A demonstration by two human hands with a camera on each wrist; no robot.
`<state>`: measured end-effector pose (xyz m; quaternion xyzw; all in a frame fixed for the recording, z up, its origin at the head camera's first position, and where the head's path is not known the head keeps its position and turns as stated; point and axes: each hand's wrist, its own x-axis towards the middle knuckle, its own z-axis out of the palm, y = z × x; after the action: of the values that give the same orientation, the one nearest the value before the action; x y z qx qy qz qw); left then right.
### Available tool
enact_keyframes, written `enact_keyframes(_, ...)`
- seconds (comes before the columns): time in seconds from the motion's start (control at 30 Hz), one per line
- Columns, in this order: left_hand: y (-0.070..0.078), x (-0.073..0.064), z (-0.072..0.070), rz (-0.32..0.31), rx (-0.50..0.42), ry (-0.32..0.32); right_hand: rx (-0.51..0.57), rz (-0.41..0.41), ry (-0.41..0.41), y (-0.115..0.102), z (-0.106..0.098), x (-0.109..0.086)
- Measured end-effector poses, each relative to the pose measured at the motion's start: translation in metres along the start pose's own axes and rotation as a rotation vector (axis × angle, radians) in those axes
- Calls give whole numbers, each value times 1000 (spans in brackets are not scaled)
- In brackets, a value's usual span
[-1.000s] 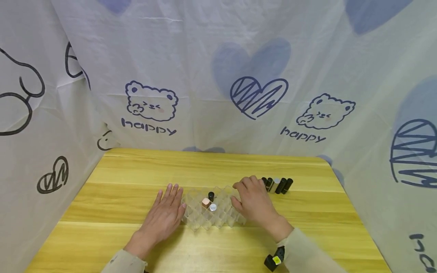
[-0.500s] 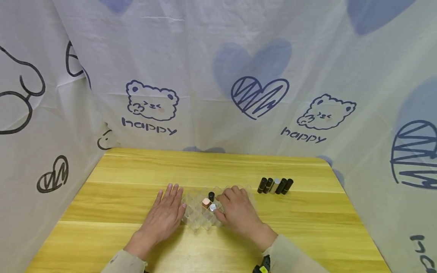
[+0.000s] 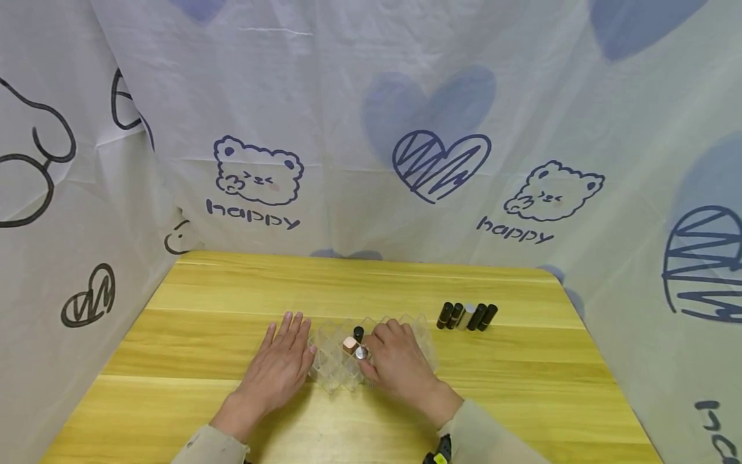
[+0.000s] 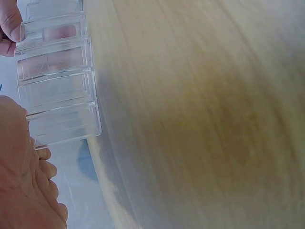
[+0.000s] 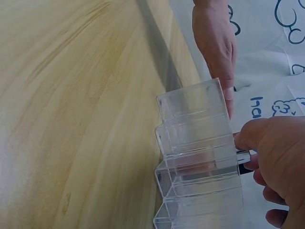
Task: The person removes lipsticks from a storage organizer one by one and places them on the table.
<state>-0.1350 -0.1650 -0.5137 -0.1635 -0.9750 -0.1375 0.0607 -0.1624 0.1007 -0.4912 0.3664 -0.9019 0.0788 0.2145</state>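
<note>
A clear lipstick organizer [image 3: 332, 374] with zigzag compartments stands on the wooden table. Upright in its middle slots are a black-capped tube [image 3: 359, 333], a tube with a square pinkish cap [image 3: 350, 344] and a silver-capped lipstick [image 3: 361, 352]. My right hand [image 3: 400, 361] reaches over the organizer's right half, its thumb and fingers pinching the silver cap [image 5: 243, 156] at the top edge. That hand hides several slots in the head view. Flat along the organizer's left side lies my left hand [image 3: 281, 364], fingers straight, thumb at the organizer's edge.
Behind and right of the organizer, several lipstick tubes [image 3: 467, 316] lie side by side in a row, mostly black with one silvery. The yellow wooden table [image 3: 232, 283] ends at a printed white curtain [image 3: 348, 193] at the back and sides.
My right hand has moved left from near the row of tubes to the middle of the organizer and closed in on the silver-capped lipstick. The left hand has stayed in place.
</note>
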Motion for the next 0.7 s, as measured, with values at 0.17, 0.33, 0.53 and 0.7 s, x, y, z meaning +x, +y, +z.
enact_keyframes(0.17,0,1,0,2,-1,7,8,6,11,-1,1,0)
enact_keyframes(0.33,0,1,-1,-1,0,2,5,8,5,-1,1,1)
enact_keyframes(0.53,2,1,-2,-2,-3,7,8,-7,21,0,0,2)
enact_keyframes(0.7,1,0,-2,-4,-4,5,-10,-16,38,1,-1,4)
